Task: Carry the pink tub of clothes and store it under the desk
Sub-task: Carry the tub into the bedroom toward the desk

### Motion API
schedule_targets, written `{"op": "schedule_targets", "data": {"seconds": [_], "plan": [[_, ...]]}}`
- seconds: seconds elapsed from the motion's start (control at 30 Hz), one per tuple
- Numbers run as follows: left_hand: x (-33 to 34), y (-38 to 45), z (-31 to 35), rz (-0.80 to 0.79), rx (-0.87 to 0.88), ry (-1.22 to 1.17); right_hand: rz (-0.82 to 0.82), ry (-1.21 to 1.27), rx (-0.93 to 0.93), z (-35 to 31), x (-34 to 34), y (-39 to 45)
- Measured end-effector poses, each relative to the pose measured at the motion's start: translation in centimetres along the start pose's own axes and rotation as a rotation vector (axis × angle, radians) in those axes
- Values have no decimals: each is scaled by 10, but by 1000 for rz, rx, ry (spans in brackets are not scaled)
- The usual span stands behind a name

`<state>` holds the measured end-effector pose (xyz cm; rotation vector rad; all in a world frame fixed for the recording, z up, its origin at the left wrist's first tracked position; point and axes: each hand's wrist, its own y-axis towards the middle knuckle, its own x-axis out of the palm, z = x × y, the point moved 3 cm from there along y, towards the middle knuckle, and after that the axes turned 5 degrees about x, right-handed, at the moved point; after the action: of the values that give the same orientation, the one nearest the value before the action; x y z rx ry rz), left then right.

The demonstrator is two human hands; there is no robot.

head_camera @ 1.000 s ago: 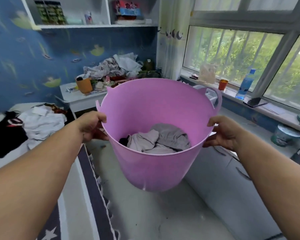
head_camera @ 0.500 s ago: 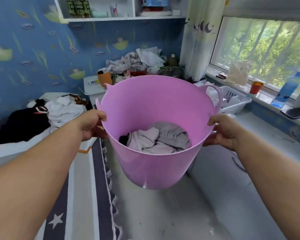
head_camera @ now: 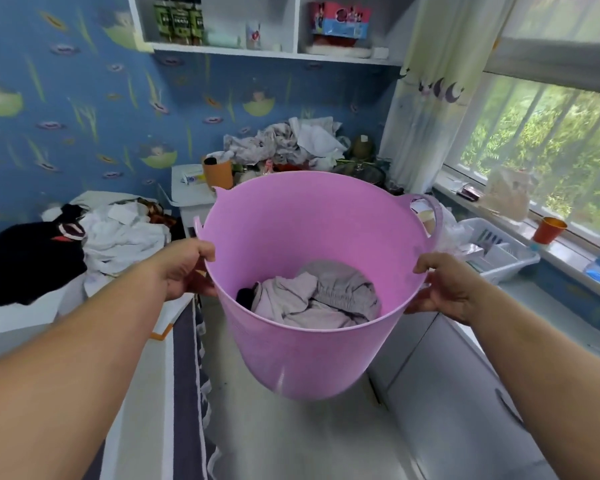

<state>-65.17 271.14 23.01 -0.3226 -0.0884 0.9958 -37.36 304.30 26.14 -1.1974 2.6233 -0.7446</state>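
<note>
I hold the pink tub (head_camera: 312,341) in the air in front of me above the pale floor (head_camera: 291,441), with the cluttered white desk (head_camera: 191,195) beyond its far rim against the blue wall. My left hand (head_camera: 184,268) is clamped on the tub's left rim and my right hand (head_camera: 447,285) on its right rim. Crumpled grey clothes (head_camera: 323,296) lie at its bottom.
</note>
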Motion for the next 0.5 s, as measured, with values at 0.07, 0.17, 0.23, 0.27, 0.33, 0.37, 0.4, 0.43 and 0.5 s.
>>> {"op": "schedule_targets", "data": {"seconds": [0.07,0.17,0.23,0.27,0.33,0.37,0.4,0.43,0.5], "plan": [[-6,12,5,12,11,-15,1,-2,3,-9,9,12],[-16,25,12,34,12,-46,-12,-13,1,-23,21,25],[-21,32,16,41,16,-51,-21,-13,-5,-31,27,34],[-23,37,19,47,18,-52,-31,-17,-9,-35,30,41],[-26,43,21,66,19,-56,-38,-22,-10,-40,34,49],[-27,46,22,76,18,-59,-39,-23,-7,-42,35,54],[-27,49,23,83,16,-62,-42,-23,-4,-43,36,58],[-27,52,24,88,16,-64,-50,-22,-3,-45,37,63],[-27,57,25,92,10,-66,-63,-20,-1,-47,37,72]]}}
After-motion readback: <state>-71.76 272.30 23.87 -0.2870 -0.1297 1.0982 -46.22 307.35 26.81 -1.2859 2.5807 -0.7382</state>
